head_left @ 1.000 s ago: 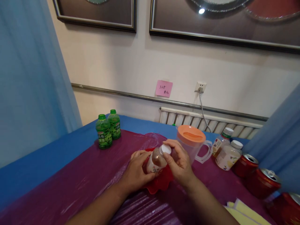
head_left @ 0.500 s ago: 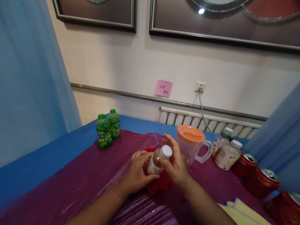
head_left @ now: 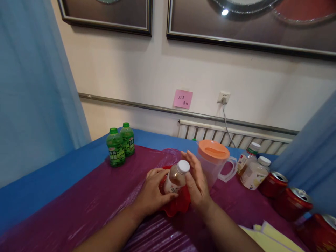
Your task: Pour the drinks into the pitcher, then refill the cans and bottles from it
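A clear plastic bottle (head_left: 174,177) with a white cap (head_left: 183,167) and a printed label stands slightly tilted over a red scalloped dish (head_left: 181,204). Wrapped around its lower body is my left hand (head_left: 152,192). My right hand (head_left: 198,180) is open just right of the cap, fingers raised and thumb apart from them; whether the thumb touches the bottle is hard to tell. Behind that hand stands a clear pitcher (head_left: 210,168) with an orange lid (head_left: 213,149). Much of the dish is hidden by the bottle and my hands.
Two green bottles (head_left: 116,148) stand at the back left. To the right are two white-capped bottles (head_left: 255,174), several red cans (head_left: 292,204) and folded yellow cloths (head_left: 275,238). A purple plastic sheet (head_left: 86,206) covers part of the blue table (head_left: 34,190).
My right thumb and fingers have come away from the cap and now sit to its right. The bottle has shifted slightly left, still in my left hand.
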`<action>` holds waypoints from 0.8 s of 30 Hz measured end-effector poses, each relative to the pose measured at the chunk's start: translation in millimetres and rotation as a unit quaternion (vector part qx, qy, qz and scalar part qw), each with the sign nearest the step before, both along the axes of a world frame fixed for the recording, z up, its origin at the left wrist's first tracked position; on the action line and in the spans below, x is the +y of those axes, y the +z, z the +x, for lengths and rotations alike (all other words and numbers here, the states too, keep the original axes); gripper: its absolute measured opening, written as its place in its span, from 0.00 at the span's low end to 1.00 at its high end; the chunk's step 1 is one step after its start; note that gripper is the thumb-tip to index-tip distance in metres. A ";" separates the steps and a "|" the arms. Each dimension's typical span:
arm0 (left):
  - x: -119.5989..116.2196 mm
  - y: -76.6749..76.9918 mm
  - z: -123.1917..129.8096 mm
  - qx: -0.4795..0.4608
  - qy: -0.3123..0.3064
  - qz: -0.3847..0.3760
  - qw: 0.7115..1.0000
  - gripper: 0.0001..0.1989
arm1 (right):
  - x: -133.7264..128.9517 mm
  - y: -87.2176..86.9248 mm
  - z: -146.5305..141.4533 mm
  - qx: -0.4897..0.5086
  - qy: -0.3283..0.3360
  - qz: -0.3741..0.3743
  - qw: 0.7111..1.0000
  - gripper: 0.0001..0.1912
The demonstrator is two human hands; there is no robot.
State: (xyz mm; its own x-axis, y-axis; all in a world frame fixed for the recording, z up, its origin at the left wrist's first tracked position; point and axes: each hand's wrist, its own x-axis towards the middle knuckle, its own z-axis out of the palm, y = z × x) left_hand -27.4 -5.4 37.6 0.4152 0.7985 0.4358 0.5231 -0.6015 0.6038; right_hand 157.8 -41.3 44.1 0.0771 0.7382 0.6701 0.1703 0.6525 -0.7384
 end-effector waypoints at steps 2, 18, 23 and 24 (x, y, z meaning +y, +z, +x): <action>-0.8 1.2 0.5 0.001 0.011 0.002 1.000 0.30 | -0.2 -1.7 -2.1 0.009 0.006 0.012 1.000 0.26; -2.9 2.4 2.0 0.010 -0.007 -0.010 1.000 0.30 | -1.4 -4.5 -5.6 0.028 -0.065 0.038 0.997 0.17; -4.9 2.1 3.3 0.020 -0.011 -0.019 1.000 0.30 | 3.1 -10.0 -8.2 0.052 -0.098 0.044 0.993 0.14; -4.4 1.6 3.2 0.021 -0.010 -0.017 1.000 0.30 | 3.1 -9.2 -8.8 0.056 -0.092 0.043 0.993 0.15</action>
